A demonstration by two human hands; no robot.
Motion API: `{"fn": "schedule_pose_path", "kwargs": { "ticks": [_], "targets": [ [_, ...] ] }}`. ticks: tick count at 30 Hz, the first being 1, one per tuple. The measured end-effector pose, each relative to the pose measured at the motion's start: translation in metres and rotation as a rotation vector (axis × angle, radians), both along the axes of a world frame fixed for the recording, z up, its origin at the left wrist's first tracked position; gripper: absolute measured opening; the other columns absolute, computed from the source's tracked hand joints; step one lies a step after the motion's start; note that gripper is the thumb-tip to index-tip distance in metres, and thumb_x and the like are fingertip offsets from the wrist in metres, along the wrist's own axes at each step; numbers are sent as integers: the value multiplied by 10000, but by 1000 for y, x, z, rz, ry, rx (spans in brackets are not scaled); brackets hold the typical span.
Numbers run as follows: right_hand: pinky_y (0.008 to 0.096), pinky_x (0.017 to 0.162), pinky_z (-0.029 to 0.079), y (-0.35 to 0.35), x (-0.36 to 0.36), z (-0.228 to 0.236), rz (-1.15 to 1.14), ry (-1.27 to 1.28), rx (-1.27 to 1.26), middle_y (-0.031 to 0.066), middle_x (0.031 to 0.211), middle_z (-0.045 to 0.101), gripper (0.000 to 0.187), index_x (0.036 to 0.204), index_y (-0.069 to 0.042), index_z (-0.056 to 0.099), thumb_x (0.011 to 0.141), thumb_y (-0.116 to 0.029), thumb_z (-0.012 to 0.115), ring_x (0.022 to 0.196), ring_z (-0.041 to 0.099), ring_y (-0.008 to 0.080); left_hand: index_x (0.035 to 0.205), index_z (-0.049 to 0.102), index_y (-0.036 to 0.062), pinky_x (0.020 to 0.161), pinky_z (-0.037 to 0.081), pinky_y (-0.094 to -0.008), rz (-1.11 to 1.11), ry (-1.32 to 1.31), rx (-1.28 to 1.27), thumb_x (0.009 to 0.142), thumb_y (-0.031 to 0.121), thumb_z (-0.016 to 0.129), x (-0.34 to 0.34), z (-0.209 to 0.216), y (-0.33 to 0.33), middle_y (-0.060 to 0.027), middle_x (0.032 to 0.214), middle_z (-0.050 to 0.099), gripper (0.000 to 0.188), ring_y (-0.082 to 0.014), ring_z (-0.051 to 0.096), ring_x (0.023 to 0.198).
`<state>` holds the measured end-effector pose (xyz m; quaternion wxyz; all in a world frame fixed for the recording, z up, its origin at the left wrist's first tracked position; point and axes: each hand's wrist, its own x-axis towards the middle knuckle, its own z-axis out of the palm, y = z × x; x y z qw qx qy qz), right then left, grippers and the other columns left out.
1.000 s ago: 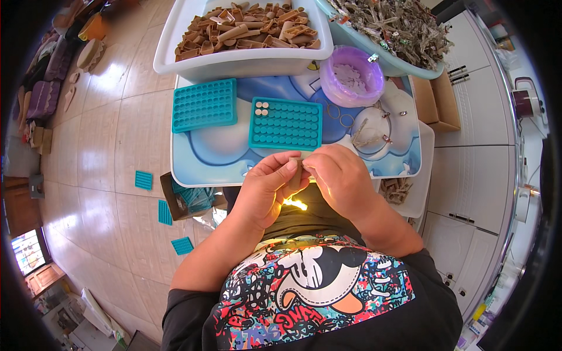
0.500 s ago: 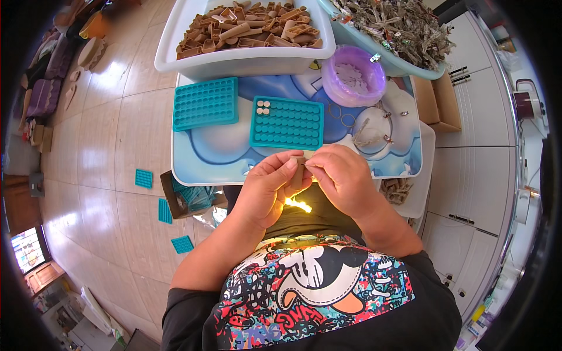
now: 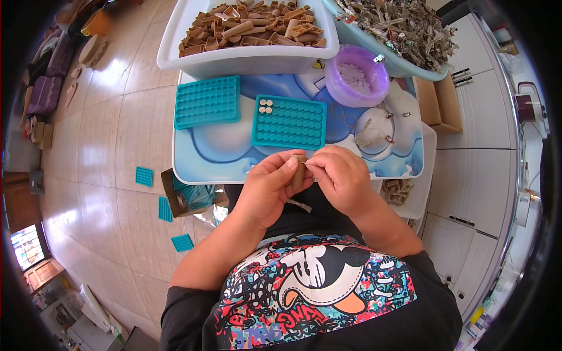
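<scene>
white discs (image 3: 263, 102): 4 (two by two) | floor trays (image 3: 144, 176): 3 | purple bowl (image 3: 357, 100): 1 | held brown piece (image 3: 298, 175): 1

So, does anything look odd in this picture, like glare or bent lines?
Head view: white glare on the floor tiles; head view: edges of the white cabinets curve near the dark rim; head view: the brown piece in the left hand is too small to show fine detail.

Head cam, fisheye view, facing dn
</scene>
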<state>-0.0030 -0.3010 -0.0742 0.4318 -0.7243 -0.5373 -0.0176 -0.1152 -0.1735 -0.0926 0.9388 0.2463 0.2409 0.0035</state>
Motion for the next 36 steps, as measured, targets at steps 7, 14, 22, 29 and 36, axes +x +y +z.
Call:
{"fn": "schedule_pose_path", "kwargs": {
  "ticks": [7,14,22,29,36],
  "targets": [
    [360,596,488,5,0,-6,18,-118,36,102,771,586,151,833,-29,548,723,-10,649,683,591,282,1147,523,-42,894,509,-340,8,4,18,946,160,522,-1,-2,-2,-66,950,598,285,-168,615,891],
    [348,645,479,3,3,-5,-5,39,10,105,798,582,188,857,-29,539,752,-87,684,734,588,272,1165,505,-4,867,496,-301,8,8,186,939,166,533,-3,2,0,-97,1037,618,284,-154,603,930],
    [285,729,473,-7,-19,-12,32,959,27,89,948,634,299,1033,0,571,818,-162,703,838,594,142,1197,451,12,1009,364,-338,128,-284,459,957,116,478,1,11,-8,-133,1237,541,262,-191,509,1147],
    [314,698,461,-10,-9,4,-76,431,10,96,890,634,237,941,-25,614,746,-102,726,776,603,211,1182,492,-7,962,407,-322,108,-288,676,960,84,459,-4,12,-2,-145,1212,559,242,-202,539,1112],
    [377,682,422,-7,-12,4,-88,171,108,92,791,614,212,909,-43,601,760,-154,703,723,564,301,1105,527,14,802,446,-268,87,-257,1246,956,91,470,-7,12,-1,-85,1022,625,177,-152,577,907]
  ]
}}
